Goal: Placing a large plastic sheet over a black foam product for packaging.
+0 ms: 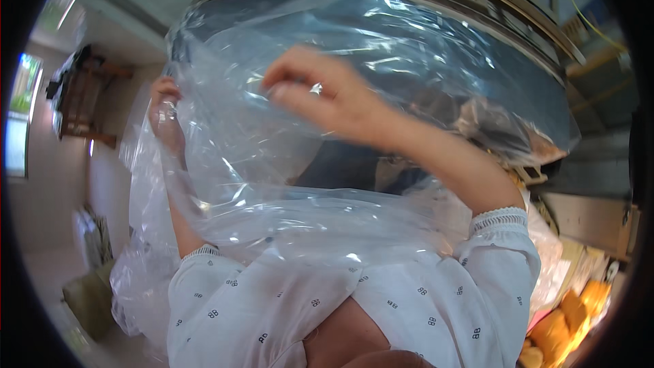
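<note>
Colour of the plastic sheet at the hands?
The plastic sheet is clear and colourless, with bright glare; best seen in the head view.

Wide clear plastic sheeting (255,140) lay over a flat blue-grey surface (228,8); the left hand (167,112) was at the sheeting's left side, the right hand (320,92) near its middle.

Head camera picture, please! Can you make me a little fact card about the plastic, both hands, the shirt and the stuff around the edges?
Plastic: clear, shiny, crinkled, spread before the person
Left hand: at the plastic's left side; grip unclear
Right hand: over the plastic, blurred; can't tell if touching
Shirt: white, small dark marks
Left edge: bright window
Lower right: orange bundle
</note>
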`<action>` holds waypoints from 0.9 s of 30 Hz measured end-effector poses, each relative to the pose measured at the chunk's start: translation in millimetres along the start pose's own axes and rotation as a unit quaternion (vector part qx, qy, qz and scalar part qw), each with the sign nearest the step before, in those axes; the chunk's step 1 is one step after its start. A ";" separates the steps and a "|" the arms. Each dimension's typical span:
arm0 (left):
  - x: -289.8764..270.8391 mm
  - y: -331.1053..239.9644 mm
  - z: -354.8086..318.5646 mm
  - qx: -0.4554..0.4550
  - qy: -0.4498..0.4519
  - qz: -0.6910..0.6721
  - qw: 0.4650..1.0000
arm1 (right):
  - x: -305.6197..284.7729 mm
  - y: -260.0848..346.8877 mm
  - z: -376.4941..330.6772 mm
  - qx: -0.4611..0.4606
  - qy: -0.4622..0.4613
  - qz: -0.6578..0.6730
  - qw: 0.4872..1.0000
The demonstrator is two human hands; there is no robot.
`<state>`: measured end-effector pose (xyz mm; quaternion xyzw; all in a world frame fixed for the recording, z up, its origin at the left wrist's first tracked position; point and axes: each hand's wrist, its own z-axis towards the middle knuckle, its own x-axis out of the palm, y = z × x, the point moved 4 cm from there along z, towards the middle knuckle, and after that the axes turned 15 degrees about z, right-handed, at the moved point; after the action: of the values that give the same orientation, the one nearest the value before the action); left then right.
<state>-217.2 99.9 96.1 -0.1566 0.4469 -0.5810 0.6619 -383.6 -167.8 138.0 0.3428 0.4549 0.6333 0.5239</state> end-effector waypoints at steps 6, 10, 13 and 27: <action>-29.9 26.6 -53.1 -0.112 0.332 0.323 0.879 | -62.0 -80.0 -2.9 0.011 0.036 -0.485 0.874; -0.5 -39.7 16.4 -0.071 0.181 0.266 0.944 | -52.7 -63.2 -18.4 0.047 0.065 -0.521 0.850; 65.0 -66.1 54.9 0.041 0.195 0.165 0.966 | -42.2 -58.1 -10.3 0.052 0.054 -0.528 0.846; 123.6 -53.0 112.2 0.011 0.070 0.073 0.995 | -42.3 -51.8 -9.3 0.051 0.030 -0.484 0.873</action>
<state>-173.0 -62.1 145.8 -0.0759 0.4959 -0.5457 0.6713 -364.7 -209.2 88.0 0.0865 0.6109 0.2865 0.7329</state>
